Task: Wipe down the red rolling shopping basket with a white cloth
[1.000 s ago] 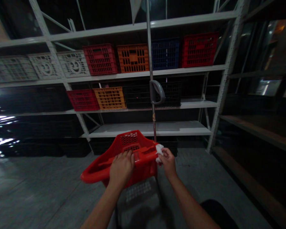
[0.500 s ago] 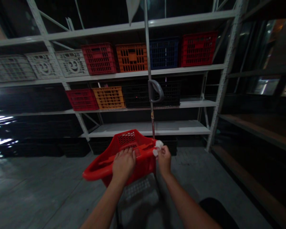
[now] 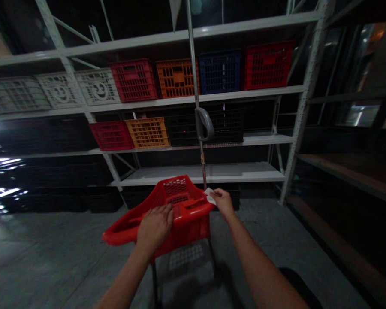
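Where the grey concrete floor meets a white metal shelving rack, a red plastic shopping cart stands before the person; the left hand lies back-up over the cart's rear bar, though I cannot tell whether its fingers close around it; the right hand pinches a white tissue against the bar's right end; near that end rises a metal pole with a grey loop handle, partly blocking the rack; beyond, one shelf bears white smiley-face crates beside red crates, an orange crate and a blue crate; the shelf below carries a smaller red crate, a yellow crate and black crates; dark shelving lines the right side.
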`<control>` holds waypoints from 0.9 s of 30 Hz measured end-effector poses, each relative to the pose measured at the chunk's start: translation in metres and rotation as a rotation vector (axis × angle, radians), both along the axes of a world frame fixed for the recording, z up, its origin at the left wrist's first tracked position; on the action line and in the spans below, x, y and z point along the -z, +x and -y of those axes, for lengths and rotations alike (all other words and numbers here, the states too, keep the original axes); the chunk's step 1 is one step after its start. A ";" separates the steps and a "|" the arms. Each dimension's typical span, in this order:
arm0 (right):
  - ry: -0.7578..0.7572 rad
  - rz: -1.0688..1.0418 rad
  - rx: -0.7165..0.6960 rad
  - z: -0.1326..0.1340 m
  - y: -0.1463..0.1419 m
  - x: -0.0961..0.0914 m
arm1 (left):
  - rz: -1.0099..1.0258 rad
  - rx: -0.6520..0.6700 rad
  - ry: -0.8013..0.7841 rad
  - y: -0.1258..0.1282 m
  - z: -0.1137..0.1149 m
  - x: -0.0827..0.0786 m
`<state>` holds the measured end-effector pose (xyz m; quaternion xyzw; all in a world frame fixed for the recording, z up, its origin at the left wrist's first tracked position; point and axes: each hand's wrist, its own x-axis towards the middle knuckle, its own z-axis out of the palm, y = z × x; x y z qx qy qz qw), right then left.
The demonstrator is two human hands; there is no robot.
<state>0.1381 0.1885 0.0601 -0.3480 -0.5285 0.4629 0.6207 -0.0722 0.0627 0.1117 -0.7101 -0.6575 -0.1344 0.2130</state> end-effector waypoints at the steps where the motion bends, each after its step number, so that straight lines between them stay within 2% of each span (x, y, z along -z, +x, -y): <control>1: 0.008 0.015 -0.059 -0.005 -0.002 -0.003 | 0.002 0.009 -0.008 -0.006 0.002 0.000; 4: 0.058 0.037 -0.168 -0.008 -0.011 -0.007 | 0.026 0.036 -0.030 -0.023 0.007 -0.002; 8: 0.161 -0.022 -0.155 -0.006 -0.015 -0.019 | 0.081 0.067 -0.070 -0.048 0.013 -0.009; 11: 0.319 -0.077 -0.102 -0.009 -0.014 -0.056 | 0.095 0.094 -0.108 -0.064 0.018 -0.014; 13: 0.431 -0.083 -0.144 -0.010 -0.019 -0.089 | 0.084 0.082 -0.073 -0.065 0.022 -0.017; 15: 0.477 -0.055 -0.242 -0.009 -0.026 -0.117 | 0.087 0.062 0.021 -0.051 0.026 -0.018; 17: 0.466 -0.008 -0.337 -0.005 -0.034 -0.129 | 0.115 0.087 0.102 -0.023 0.031 -0.017; 19: 0.425 0.028 -0.414 0.000 -0.039 -0.119 | 0.144 0.158 0.095 0.013 0.035 -0.013; 21: 0.361 0.041 -0.499 0.006 -0.041 -0.091 | 0.161 0.155 0.019 0.047 0.036 -0.007; 22: 0.323 0.048 -0.546 0.010 -0.041 -0.073 | 0.155 0.111 -0.035 0.059 0.035 -0.003; 25: 0.217 0.069 -0.660 0.020 -0.042 -0.019 | 0.117 -0.076 -0.149 0.072 0.036 0.005; 27: 0.192 0.062 -0.654 0.027 -0.045 0.001 | 0.084 -0.105 -0.173 0.067 0.038 0.009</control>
